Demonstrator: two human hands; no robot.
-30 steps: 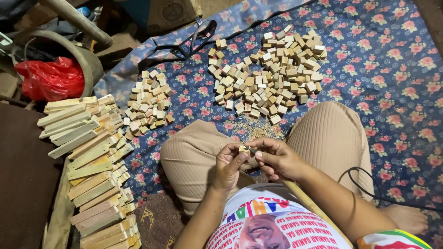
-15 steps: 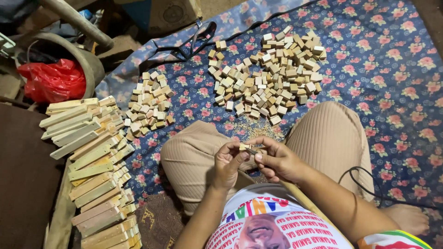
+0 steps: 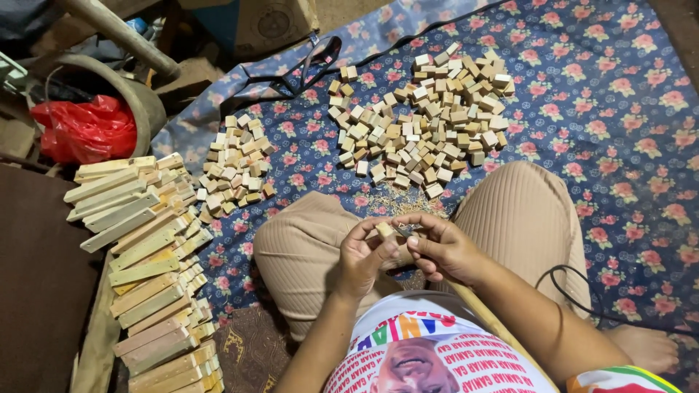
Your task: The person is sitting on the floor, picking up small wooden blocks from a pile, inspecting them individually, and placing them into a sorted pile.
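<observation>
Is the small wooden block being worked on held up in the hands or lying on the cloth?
Held up. The small pale wooden block is pinched between the left hand and right hand above the lap, off the blue floral cloth.

Small block (image 3: 384,230) in left hand (image 3: 362,256) & right hand (image 3: 443,251): pale raw wood, matt. Block piles (image 3: 429,109) & long slats (image 3: 138,255): same unfinished wood, rough-sawn. Floor cloth (image 3: 619,131): soft printed floral fabric, matt. Trousers (image 3: 520,218): ribbed knit. Red bag (image 3: 86,129): glossy crinkled plastic. Pipe (image 3: 120,33): dull metal.
</observation>
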